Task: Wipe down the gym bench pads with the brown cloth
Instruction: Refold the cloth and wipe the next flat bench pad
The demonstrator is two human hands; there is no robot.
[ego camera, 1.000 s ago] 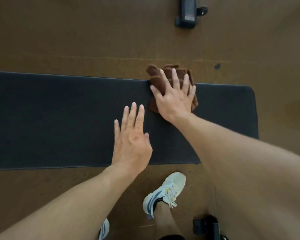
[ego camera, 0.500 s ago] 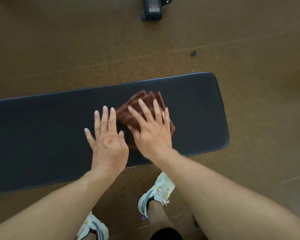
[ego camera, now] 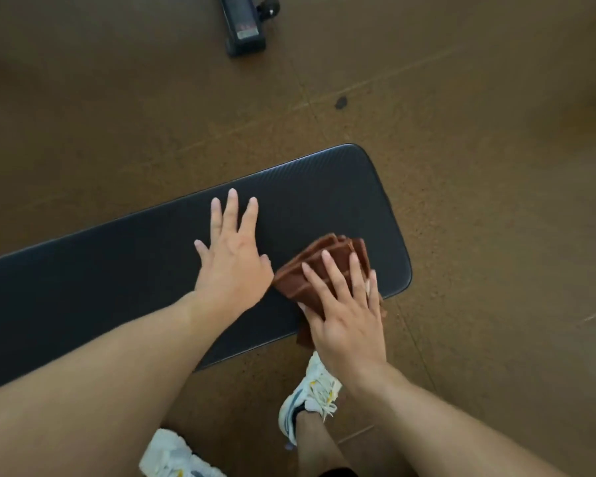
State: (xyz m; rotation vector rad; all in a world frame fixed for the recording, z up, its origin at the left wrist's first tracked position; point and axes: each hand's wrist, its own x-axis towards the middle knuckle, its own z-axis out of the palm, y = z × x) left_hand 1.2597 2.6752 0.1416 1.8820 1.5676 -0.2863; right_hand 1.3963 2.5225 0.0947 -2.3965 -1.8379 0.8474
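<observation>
Right hand (ego camera: 344, 315) is pressing flat on the brown cloth (ego camera: 327, 266) at the bench pad (ego camera: 117, 270)'s near edge (left hand (ego camera: 233, 266) is bracing, spread), unwiped length running leftward.

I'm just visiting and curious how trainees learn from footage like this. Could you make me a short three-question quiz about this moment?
1. True or false: the right hand presses the brown cloth with straight fingers.
2. What does the left hand rest on? A) the floor B) the bench pad C) the cloth
3. Fill in: part of the cloth hangs past the pad's ____ edge.

Key: 1 true. 2 B. 3 near, the edge toward the white shoe.
</observation>
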